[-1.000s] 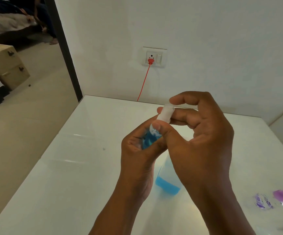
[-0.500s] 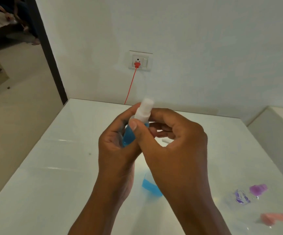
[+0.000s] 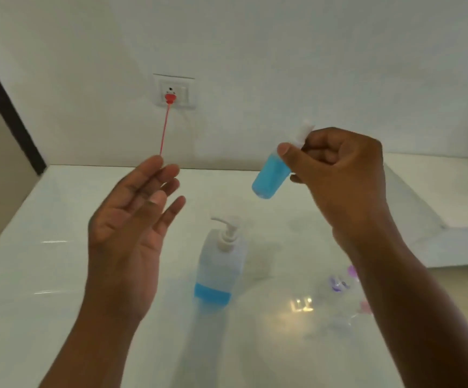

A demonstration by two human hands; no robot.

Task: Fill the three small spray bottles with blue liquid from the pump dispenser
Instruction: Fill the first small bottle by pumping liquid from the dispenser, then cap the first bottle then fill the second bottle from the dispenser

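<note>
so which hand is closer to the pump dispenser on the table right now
Left, though only judged in the image. The open left hand hovers beside the pump dispenser, to its left. The right hand is up and to its right, holding the small spray bottle.

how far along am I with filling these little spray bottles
One small spray bottle looks done: it is full of blue liquid, with its white sprayer top on, held tilted above the table by your right hand. Your left hand is open and holds nothing. The pump dispenser stands upright with only a low band of blue left. Blurred purple and pink pieces lie near your right forearm; whether those are the other bottles, I cannot tell.
</note>
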